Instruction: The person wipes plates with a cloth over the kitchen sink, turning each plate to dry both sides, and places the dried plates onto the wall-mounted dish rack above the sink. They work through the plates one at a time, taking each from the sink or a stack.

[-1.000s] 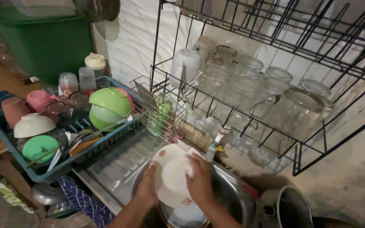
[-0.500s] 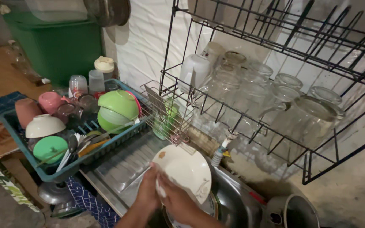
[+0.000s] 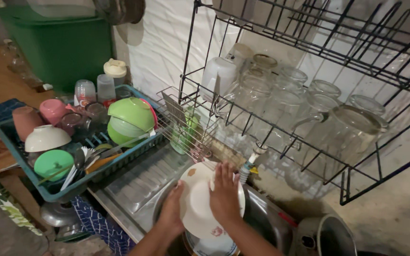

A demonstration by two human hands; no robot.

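Head view: right hand (image 3: 224, 194) lies flat, fingers spread, on white plate (image 3: 199, 205); left hand (image 3: 172, 211) grips its left rim, lower centre, over steel sink (image 3: 262, 218). Step judged: scrubbing. Next calls for rinsing, firm grip.

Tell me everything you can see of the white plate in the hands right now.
The white plate is round and shallow, seemingly glazed ceramic, with a brownish mark near its upper left rim and a small reddish motif at its lower edge. It is held tilted, almost on edge, above the steel sink. The left hand grips its left rim; the right hand lies flat across its face. Another plate sits below it.
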